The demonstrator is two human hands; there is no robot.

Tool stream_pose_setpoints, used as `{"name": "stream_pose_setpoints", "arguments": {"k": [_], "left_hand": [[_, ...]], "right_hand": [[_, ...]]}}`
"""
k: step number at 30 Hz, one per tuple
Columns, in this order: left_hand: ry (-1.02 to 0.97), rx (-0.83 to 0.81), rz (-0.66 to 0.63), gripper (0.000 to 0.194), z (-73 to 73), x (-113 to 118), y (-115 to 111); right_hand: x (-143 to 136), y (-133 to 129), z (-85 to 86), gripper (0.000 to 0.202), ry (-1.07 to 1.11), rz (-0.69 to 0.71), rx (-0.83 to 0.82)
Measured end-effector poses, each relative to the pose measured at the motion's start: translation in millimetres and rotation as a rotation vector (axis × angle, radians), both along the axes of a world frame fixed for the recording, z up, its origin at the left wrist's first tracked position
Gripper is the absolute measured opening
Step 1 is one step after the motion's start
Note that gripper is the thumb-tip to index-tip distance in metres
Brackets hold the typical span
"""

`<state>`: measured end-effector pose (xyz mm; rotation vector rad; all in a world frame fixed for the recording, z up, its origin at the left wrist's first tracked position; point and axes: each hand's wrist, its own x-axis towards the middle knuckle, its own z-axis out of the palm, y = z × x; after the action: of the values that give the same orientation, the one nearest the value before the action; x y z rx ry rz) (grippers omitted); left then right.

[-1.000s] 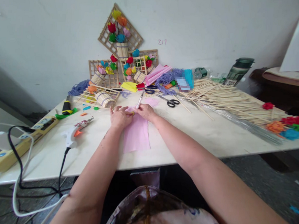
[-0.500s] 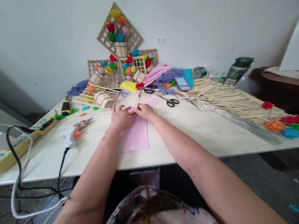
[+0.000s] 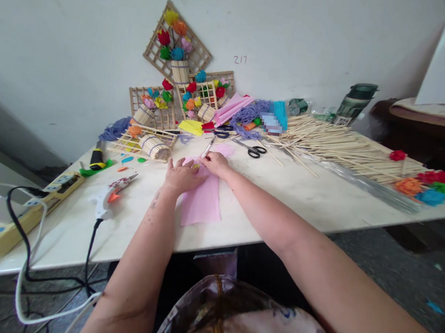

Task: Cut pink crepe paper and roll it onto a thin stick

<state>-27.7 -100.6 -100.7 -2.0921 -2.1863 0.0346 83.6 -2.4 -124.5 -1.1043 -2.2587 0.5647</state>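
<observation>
A sheet of pink crepe paper (image 3: 201, 206) lies flat on the white table in front of me. My left hand (image 3: 183, 175) rests on its upper left part, fingers spread, with a small yellowish piece (image 3: 195, 167) by the fingertips. In my right hand (image 3: 215, 164) is a white pen (image 3: 208, 147), gripped with its shaft slanting up and to the right; its tip is hidden by the fingers. Just beyond the right hand lies another scrap of pink paper (image 3: 225, 149).
A glue gun (image 3: 104, 203) and a power strip (image 3: 30, 213) with cables lie on the left. Black scissors (image 3: 255, 151) sit beyond my right hand. Bamboo sticks (image 3: 324, 144) spread across the right, wires (image 3: 378, 191) before them. Stick lattices with paper flowers (image 3: 178, 45) stand at the wall.
My left hand has flattened, its fingers reaching further right across the pink paper. The pen in my right hand now leans more to the right.
</observation>
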Motion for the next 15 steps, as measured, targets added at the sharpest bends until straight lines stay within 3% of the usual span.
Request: {"name": "stream_pose_setpoints", "arguments": {"k": [15], "left_hand": [[-0.080, -0.083, 0.032, 0.055, -4.2, -7.0, 3.8]], "right_hand": [[-6.1, -3.2, 4.5, 0.036, -0.054, -0.054, 0.001]]}}
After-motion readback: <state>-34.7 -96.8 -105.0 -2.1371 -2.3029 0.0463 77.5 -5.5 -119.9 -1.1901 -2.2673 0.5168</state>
